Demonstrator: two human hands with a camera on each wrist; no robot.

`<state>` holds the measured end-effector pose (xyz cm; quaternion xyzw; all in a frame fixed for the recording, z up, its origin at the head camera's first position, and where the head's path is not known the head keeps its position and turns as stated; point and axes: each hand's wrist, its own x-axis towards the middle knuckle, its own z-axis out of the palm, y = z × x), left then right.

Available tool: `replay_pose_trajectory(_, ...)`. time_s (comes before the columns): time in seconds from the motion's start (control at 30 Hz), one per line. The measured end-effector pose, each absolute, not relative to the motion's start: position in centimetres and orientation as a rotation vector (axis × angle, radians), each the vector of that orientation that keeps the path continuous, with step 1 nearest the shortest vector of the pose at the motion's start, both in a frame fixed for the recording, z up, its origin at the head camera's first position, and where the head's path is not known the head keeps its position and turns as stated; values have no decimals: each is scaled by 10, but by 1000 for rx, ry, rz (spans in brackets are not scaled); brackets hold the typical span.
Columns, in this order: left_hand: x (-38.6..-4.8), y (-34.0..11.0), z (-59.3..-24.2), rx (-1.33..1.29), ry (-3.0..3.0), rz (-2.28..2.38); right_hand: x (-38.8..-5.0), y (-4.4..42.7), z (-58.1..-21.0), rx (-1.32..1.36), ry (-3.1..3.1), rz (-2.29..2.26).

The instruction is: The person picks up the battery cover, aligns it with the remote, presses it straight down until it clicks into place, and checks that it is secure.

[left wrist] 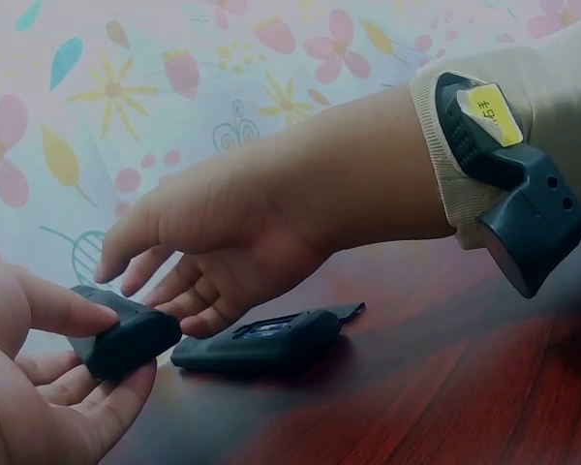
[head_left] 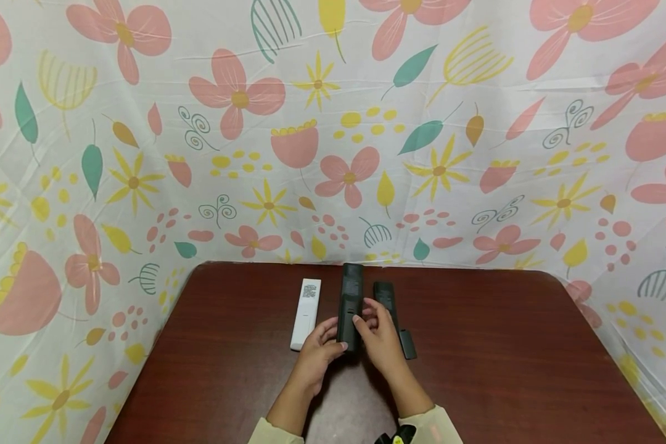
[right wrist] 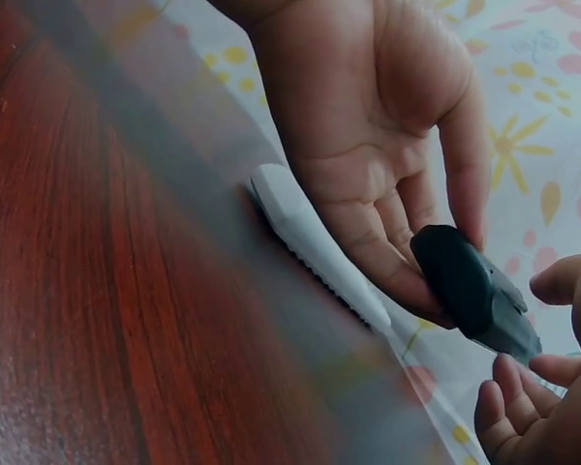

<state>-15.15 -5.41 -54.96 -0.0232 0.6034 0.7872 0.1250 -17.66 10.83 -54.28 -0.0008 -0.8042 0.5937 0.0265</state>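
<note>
A black remote control (head_left: 351, 296) is held back side up above the table, its battery-cover latch showing. My left hand (head_left: 317, 357) grips its near end, thumb on top and fingers underneath, as the right wrist view confirms. My right hand (head_left: 382, 339) is at the remote's right side. Its thumb hovers over the back, and its fingertips are at the edge; in the right wrist view a gap shows between thumb and remote. A second black remote (left wrist: 261, 341) lies behind the right hand with its battery compartment uncovered. Its loose battery cover (head_left: 407, 344) sits at its near end.
To the left, a white remote control (head_left: 306, 314) with a printed code lies on the dark red wooden table (head_left: 505, 345). Floral cloth (head_left: 333, 123) hangs behind the table and along its sides. A wrist camera (left wrist: 528, 208) is strapped at the right cuff.
</note>
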Motion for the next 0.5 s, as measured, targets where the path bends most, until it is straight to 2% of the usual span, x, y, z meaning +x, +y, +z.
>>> replay_pose_trajectory(0.5, -152, -53, -556, -16, 1727, 2263, -176, 108, -542, -63, -2389, 2146)
